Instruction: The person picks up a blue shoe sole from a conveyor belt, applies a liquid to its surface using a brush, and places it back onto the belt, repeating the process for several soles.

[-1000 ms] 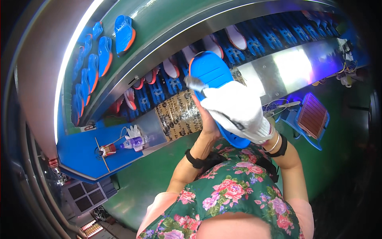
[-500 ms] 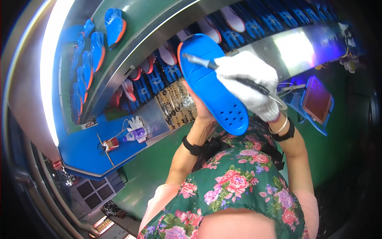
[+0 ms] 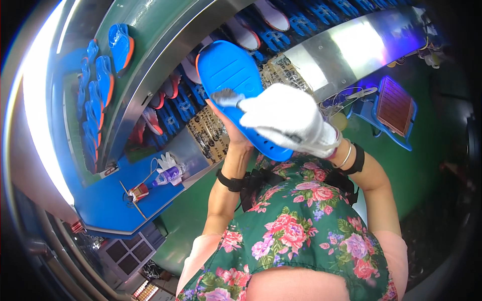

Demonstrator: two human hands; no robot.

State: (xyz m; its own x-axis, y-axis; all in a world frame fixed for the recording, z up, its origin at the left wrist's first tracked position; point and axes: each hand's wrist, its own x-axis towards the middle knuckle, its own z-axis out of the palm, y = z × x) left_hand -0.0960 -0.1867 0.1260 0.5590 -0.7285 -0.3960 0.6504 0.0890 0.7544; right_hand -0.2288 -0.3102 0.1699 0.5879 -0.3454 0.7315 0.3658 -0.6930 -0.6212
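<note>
A blue shoe sole (image 3: 228, 65) with a thin orange edge is held up in front of me, its heel end pointing away and its small round holes toward me. My left hand (image 3: 235, 129) is bare and grips the sole along its left side from beneath; most of its fingers are hidden behind the sole. In a white knitted glove, my right hand (image 3: 286, 118) is closed around a brush, whose handle the glove mostly covers. The bristles of the brush (image 3: 227, 97) lie at the left edge of the sole, near its middle.
Several blue-and-orange soles (image 3: 120, 47) lie on a green surface at upper left. Below a metal edge are shoe uppers (image 3: 273, 15) and blue holders (image 3: 276, 41). A bottle (image 3: 169, 174), a white glove (image 3: 165, 161) and a red container (image 3: 138, 192) sit on a blue shelf. A blue-framed stool (image 3: 394, 113) stands right.
The brush has moved from the heel end down to the sole's left edge, the gloved hand now covering more of the sole. The sole has shifted left in view, along with the surroundings.
</note>
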